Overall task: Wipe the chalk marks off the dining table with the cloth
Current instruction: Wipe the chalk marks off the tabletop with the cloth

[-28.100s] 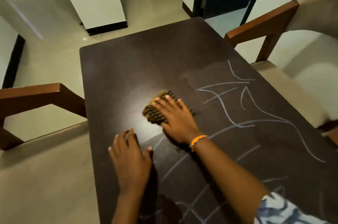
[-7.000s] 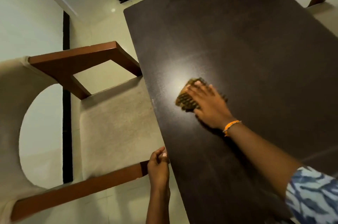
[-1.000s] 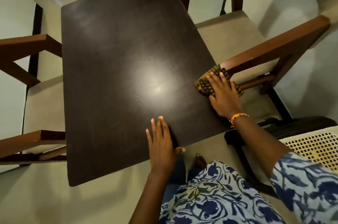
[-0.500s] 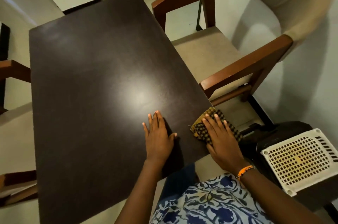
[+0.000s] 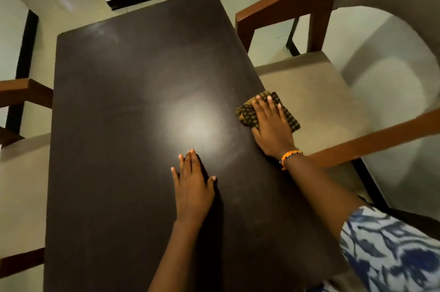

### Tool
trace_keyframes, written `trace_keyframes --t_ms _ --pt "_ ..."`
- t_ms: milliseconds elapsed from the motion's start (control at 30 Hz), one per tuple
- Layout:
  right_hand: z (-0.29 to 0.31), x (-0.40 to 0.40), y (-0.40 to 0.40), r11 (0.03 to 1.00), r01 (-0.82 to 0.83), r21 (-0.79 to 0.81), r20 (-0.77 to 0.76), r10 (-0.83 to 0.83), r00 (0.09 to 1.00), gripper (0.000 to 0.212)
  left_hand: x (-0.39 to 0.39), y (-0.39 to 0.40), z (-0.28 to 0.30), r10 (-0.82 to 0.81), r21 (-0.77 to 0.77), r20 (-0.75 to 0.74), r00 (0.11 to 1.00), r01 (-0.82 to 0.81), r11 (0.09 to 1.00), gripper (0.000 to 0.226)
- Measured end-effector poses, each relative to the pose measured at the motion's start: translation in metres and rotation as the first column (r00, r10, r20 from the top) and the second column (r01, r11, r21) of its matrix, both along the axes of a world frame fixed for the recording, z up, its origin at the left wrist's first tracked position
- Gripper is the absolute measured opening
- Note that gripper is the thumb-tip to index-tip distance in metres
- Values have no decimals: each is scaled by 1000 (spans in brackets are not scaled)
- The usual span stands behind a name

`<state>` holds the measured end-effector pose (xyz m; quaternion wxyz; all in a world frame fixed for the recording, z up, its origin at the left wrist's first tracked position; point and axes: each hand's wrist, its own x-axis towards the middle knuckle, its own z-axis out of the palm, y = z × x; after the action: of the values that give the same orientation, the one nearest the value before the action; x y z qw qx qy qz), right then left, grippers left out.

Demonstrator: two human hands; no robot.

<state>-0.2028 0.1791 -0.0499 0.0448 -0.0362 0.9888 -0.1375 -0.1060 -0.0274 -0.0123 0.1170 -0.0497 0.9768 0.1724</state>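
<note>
The right hand (image 5: 271, 129) has slid the checked brown-and-yellow cloth (image 5: 245, 113) farther up the dark rectangular worktop's (image 5: 119, 125) right edge, fingers spread flat on it; the left hand (image 5: 192, 186) rests flat, fingers together.

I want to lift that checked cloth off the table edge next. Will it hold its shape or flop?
Probably flop: the cloth looks soft and folded, flattened under the right hand. Part of it overhangs the table edge without support, so it may slide off once released. It likely weighs little, since flat fingers alone press it.
</note>
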Motion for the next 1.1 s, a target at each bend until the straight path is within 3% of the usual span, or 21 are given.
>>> trace_keyframes --t_ms 233,433,567,667,800,933,1000,1100 --pt "-1 -85 -66 991 129 -23 -26 -130 991 67 -3 -1 -7 46 12 -79 996 -45 999 67" --pt "1 -41 -196 956 -277 -93 4 279 960 71 26 -18 -8 230 23 -66 971 -229 973 70" --pt "-1 -18 -200 879 -468 -86 -14 469 883 69 48 -36 -4 325 10 -34 945 -325 946 71" --pt "-2 -23 -152 917 -391 -80 -50 388 920 65 60 -39 -2 313 28 -37 949 -312 950 70" --pt "-2 -24 -56 995 -63 -81 -77 56 995 66 76 -33 0 228 44 -39 973 -226 973 70" --pt "-1 -3 -29 976 210 -50 -49 -213 976 66 98 -29 1 198 62 -59 979 -194 979 69" --pt "1 14 -56 974 220 -45 -33 -221 975 68 111 -30 3 210 73 -69 975 -205 976 68" --pt "3 58 -118 996 14 -91 -14 -15 1000 70 130 -37 8 238 72 -78 968 -232 970 67"
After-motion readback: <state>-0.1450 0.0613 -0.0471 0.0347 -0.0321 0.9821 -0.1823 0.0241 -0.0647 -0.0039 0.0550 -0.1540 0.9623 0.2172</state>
